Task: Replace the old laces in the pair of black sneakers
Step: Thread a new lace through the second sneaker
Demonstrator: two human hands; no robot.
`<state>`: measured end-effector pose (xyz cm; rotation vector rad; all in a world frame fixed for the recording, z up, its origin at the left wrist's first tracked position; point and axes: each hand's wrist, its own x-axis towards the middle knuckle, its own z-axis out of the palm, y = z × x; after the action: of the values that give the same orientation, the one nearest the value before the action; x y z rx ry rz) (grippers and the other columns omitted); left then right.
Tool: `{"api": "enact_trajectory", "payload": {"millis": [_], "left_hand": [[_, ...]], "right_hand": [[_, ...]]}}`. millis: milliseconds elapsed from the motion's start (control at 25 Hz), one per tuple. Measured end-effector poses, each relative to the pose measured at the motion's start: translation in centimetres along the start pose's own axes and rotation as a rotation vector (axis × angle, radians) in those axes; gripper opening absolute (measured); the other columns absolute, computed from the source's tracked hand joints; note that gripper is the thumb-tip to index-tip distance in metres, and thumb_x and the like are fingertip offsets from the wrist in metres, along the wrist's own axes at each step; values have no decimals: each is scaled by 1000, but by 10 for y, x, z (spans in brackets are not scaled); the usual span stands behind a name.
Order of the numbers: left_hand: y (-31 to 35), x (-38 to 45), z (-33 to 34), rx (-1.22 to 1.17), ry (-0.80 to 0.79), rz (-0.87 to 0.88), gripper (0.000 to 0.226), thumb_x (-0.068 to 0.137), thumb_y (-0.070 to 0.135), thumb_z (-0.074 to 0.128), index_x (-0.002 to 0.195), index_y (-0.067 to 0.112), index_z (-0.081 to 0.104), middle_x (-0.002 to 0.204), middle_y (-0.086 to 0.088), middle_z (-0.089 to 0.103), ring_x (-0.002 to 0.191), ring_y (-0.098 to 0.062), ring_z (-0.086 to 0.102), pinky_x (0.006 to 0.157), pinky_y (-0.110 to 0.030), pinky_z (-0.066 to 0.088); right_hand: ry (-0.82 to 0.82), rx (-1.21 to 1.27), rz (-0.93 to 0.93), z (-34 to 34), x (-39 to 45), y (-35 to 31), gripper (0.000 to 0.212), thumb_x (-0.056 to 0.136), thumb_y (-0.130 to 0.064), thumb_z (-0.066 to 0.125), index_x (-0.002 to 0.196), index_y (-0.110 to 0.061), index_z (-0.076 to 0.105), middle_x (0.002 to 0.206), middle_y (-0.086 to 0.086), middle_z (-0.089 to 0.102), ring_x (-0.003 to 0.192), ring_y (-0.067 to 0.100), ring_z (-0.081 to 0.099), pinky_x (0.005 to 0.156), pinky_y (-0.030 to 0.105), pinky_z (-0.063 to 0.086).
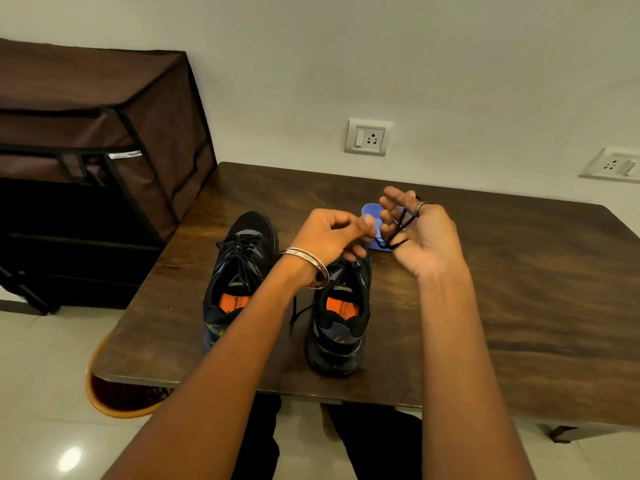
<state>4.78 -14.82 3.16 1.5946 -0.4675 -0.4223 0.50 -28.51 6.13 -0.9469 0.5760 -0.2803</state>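
Two black sneakers stand side by side on the dark wooden counter [519, 289], heels toward the person and toes toward the wall. The left sneaker [239, 271] is laced, its black lace [239, 247] criss-crossed over the tongue, and an orange insole shows inside. The right sneaker [341, 317] also shows an orange insole; its upper front is partly hidden behind the left hand [332, 237], so how much lacing remains there cannot be told. A loose black lace end [300, 311] hangs down between the two shoes, along the inner side of the right sneaker.

The left hand is raised above the right sneaker with a metal bangle [308, 266] on the wrist. Its grip is curled together, thumb against the bent fingers; whether it pinches a lace cannot be told, since nothing dark shows plainly between the fingertips.

The right hand [422, 237] is held up, palm toward the camera, just beside the left hand and above the counter. Its fingers are bent, and a thin dark lace [398, 230] is looped around them and caught in its grip, with the strands crossing the palm side. A ring [420, 206] sits on one finger.

Behind the hands, a blue packet [369, 211] lies flat on the counter, mostly hidden by them. A brown fabric cabinet [86, 133] stands to the left of the counter, and two wall sockets, one nearer [369, 137] and one farther right [613, 164], are set in the wall behind. An orange stool rim [104, 400] shows under the counter's near left corner.
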Motion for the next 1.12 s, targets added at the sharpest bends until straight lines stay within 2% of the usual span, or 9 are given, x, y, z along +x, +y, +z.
{"api": "enact_trajectory", "payload": {"millis": [200,360,440,560,680,840,920,1000,1120], "left_hand": [[1,-1,14,-44,-91,-39,23,84,20,72,102,7,70,86,-14,69,70,-22,64,63,-33,58],[0,-2,9,-105,-135,-85,26,82,6,72,107,1,66,79,-12,69,65,-22,67,61,-32,61],[1,-2,6,-101,-142,-90,23,82,0,71,104,-2,66,76,-12,69,62,-20,68,61,-31,61],[3,-2,-3,-44,-65,-29,13,82,-1,69,95,-1,69,71,-9,69,56,-13,64,59,-24,59],[0,2,-17,-112,126,49,12,85,2,67,96,7,71,79,-7,70,61,-11,62,64,-25,57],[-7,9,-29,-143,320,85,17,88,3,64,99,13,73,92,-9,71,76,-15,64,74,-27,56],[-6,9,-25,-90,292,129,19,87,1,65,101,12,73,93,-6,72,84,-16,67,76,-25,57],[-6,10,-20,-28,248,181,21,83,1,70,99,15,73,91,-4,73,87,-15,70,78,-27,58],[-11,15,-19,38,296,177,25,80,0,73,91,23,71,82,-2,74,82,-16,72,77,-33,59]], "right_hand": [[-36,-28,-38,10,0,12,25,99,-22,52,105,-13,74,134,14,55,114,18,55,92,33,53],[-27,-134,-114,12,0,15,29,102,-32,48,99,-27,77,131,10,55,122,21,52,99,50,50],[1,-110,-171,13,-2,14,30,103,-28,46,99,-25,75,122,7,60,118,16,53,105,47,47],[111,-115,-281,10,-2,10,27,103,-19,46,95,-17,71,93,1,70,85,14,62,84,35,50],[265,-192,-448,-3,2,2,21,102,-23,52,92,-11,67,59,-2,55,52,12,47,54,27,41],[457,-802,-732,-28,5,-9,32,95,-43,61,88,-12,69,63,-8,55,61,10,50,64,27,43],[202,-911,-705,-21,-1,-4,25,92,-38,66,100,-15,71,82,-8,66,79,10,61,75,28,50],[-162,-889,-530,-6,-2,7,27,91,-27,69,116,-15,68,99,-4,69,92,11,65,79,27,54],[-378,-804,-308,7,-2,14,32,89,-13,70,121,-11,67,95,7,71,71,15,66,56,26,56]]}}
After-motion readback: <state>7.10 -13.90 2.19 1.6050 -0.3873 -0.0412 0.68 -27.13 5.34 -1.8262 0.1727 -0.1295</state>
